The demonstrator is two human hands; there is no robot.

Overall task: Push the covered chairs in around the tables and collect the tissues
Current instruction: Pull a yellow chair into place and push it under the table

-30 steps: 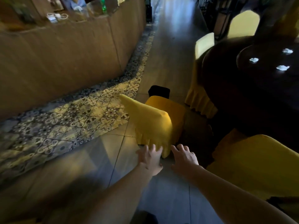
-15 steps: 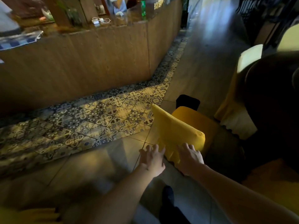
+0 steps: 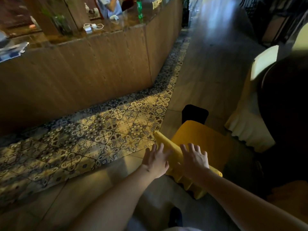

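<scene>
both hands flat, fingers spread, on backrest top of yellow-covered chair point(image 3: 202, 140) at 5 o'clock; left hand point(image 3: 156, 160) & right hand point(image 3: 194, 158) gripping nothing; dark table point(image 3: 286, 104) at 3 o'clock, just beside chair.

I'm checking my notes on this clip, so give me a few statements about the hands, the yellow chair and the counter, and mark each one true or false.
1. Both hands, the left hand and the right hand, are at the backrest of the yellow covered chair. True.
2. The right hand is holding a tissue. False: its fingers are spread on the chair cover and hold nothing.
3. A green bottle stands on the wooden counter. True.
4. The floor beside the counter is plain carpet. False: a strip of patterned tiles runs along the counter's base.
5. The yellow covered chair lies tipped over. False: it stands upright.
</scene>
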